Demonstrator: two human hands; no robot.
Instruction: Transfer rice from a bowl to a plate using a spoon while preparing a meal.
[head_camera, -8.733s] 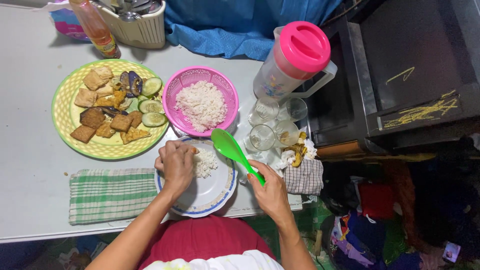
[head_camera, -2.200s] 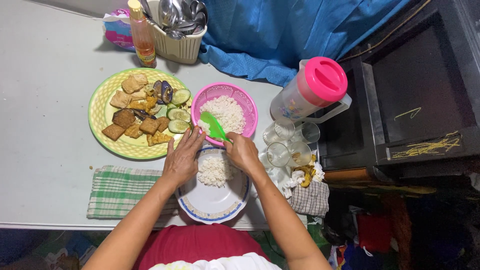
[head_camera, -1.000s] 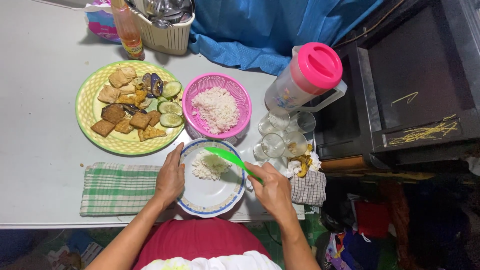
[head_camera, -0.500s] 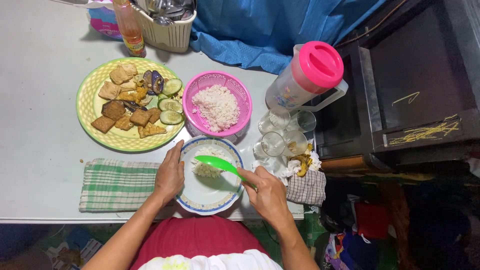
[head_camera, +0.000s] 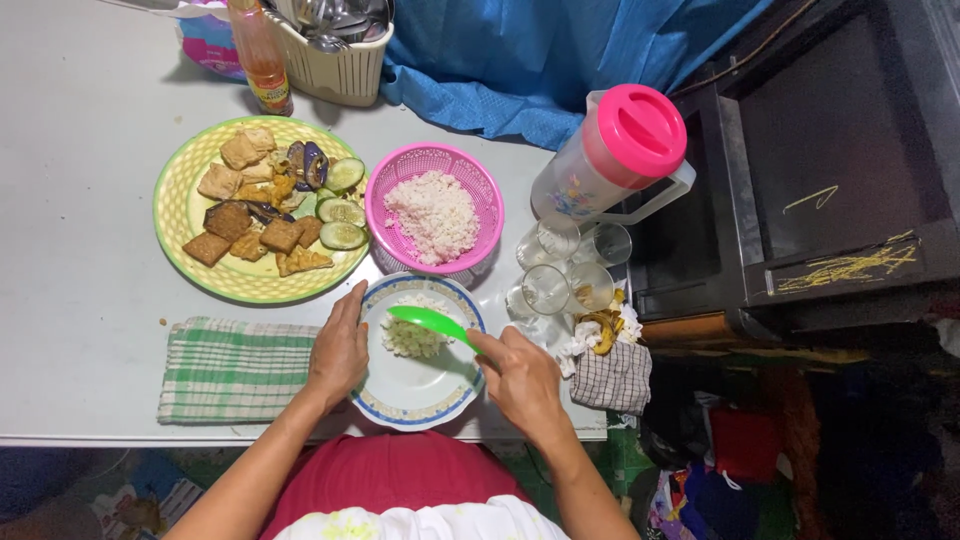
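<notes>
Your table (head_camera: 80, 300) runs off the left and far edges, and the blue cloth (head_camera: 540, 50) at the far side is cut off too. The dark cabinet (head_camera: 830, 160) to the right is too dim to read in detail. The jug (head_camera: 610, 160) with its pink lid stands right of the pink basket (head_camera: 400, 180) of rice; four glasses (head_camera: 565, 265) crowd just near it. The yellow-green platter (head_camera: 175, 190) of fried pieces and cucumber sits left of the basket. A cutlery holder (head_camera: 340, 45) and a bottle (head_camera: 258, 55) are clipped by the far edge. A green checked towel (head_camera: 235, 370) lies near you on the left.

Your plate (head_camera: 415, 395) sits near the table's near edge, just near the basket, with a small heap of rice (head_camera: 410, 340) on its far half. Your left hand (head_camera: 340, 350) lies flat and relaxed on the plate's left rim, holding nothing, covering that rim.

Your right hand (head_camera: 520, 380) is closed around the handle of the green spoon (head_camera: 430, 320); the grip end is hidden inside your fist. The spoon's long axis runs from your hand at near right toward far left, bowl pointing left over the rice. Whether the bowl touches the rice cannot be told.
</notes>
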